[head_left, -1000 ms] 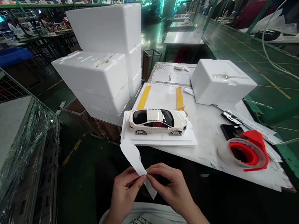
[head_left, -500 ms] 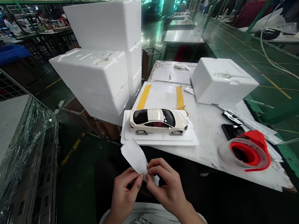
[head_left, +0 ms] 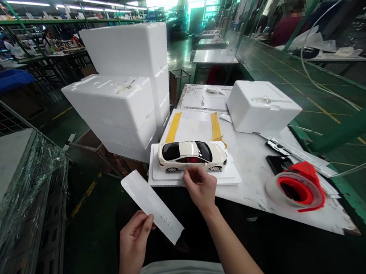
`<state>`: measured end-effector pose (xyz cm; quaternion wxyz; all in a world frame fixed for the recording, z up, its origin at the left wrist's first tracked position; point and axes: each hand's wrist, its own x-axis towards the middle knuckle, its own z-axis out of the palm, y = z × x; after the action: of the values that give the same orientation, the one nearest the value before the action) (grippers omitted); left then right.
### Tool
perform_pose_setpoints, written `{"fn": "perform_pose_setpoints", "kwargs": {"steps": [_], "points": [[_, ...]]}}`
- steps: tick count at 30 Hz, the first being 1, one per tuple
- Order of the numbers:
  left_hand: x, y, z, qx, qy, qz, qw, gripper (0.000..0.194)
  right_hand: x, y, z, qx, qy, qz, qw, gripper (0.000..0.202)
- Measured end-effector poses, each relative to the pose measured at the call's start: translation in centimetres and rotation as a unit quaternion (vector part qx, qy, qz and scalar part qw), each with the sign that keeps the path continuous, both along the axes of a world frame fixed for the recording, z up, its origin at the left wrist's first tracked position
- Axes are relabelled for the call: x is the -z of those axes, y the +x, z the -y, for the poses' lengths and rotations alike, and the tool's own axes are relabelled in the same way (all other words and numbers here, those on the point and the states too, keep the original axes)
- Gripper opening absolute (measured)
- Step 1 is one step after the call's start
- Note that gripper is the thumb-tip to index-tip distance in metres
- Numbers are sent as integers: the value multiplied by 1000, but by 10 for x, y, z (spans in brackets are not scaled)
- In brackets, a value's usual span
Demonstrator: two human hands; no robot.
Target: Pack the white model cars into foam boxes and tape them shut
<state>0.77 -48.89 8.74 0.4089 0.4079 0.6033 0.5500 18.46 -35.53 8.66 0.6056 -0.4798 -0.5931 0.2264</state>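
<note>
A cream model car [head_left: 188, 153] rests on a white foam slab [head_left: 228, 177] near the table's front edge, its nose to the right. My left hand [head_left: 135, 234] pinches the edge of a white paper strip [head_left: 151, 206] below and left of the slab; small dark specks show on the strip's lower half. Close against the car's near side is my right hand [head_left: 200, 186], thumb and fingertips pressed together. Whatever its fingertips hold, if anything, is too small to make out.
White foam boxes [head_left: 111, 106] are stacked at the left behind the slab. Another foam box [head_left: 261, 106] stands at the table's right. Near the right edge lie a red and clear tape roll [head_left: 298, 189] and a black object [head_left: 277, 164]. Yellow tape [head_left: 173, 128] marks the table.
My right hand has left the white strip and moved up to the car's side. The strip, held by my left hand, now shows at full length. The camera view has shifted.
</note>
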Motion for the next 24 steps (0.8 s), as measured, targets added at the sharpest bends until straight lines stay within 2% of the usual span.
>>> {"fn": "perform_pose_setpoints", "kwargs": {"steps": [5,12,17,24], "points": [[4,2,-1,6,-10,1,1000,30,6,-1,-5,8,-12,-15,1000,16],[3,2,-5,13,-18,-14,1000,35,3,-4,-6,38,-4,-10,999,16],[2,5,-4,-14,-18,-3,1000,31,2,-6,-6,47,0,-13,999,16],[-3,9,-2,-16,-28,0,999,32,2,-6,-6,42,-18,-33,998,19]]}}
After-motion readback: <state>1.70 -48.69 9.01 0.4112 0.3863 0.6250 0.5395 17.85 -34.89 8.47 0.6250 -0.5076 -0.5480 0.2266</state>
